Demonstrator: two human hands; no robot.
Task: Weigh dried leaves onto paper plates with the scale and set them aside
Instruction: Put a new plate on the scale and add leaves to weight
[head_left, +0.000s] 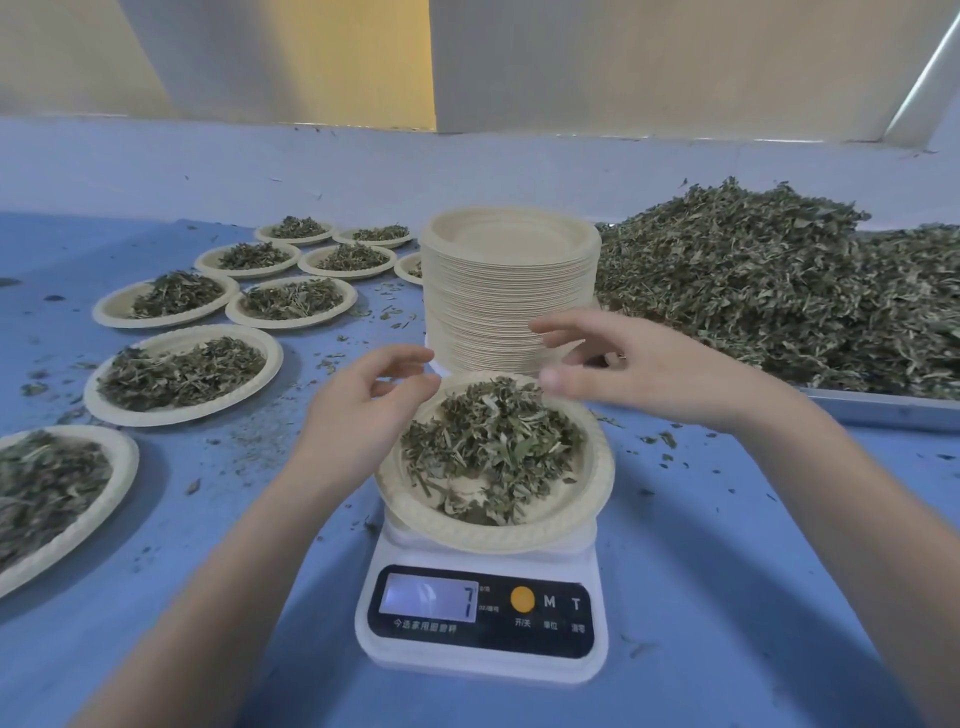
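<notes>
Nearest us, the scale (480, 618) reads 7, a plate (597, 483) of leaves (493, 441) resting on it. Just beyond the plate's far rim, our left hand (358, 415) and right hand (644, 369) hover, fingers loosely spread, holding nothing. Filled plates (182, 374) lie left of the scale.

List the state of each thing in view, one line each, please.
Plate on scale: holds leaves.
Scale: on, display shows 7.
Plate stack: empty, upright.
Plates at left: filled, set aside.
Left hand: open, empty.
Right hand: open, empty.
</notes>
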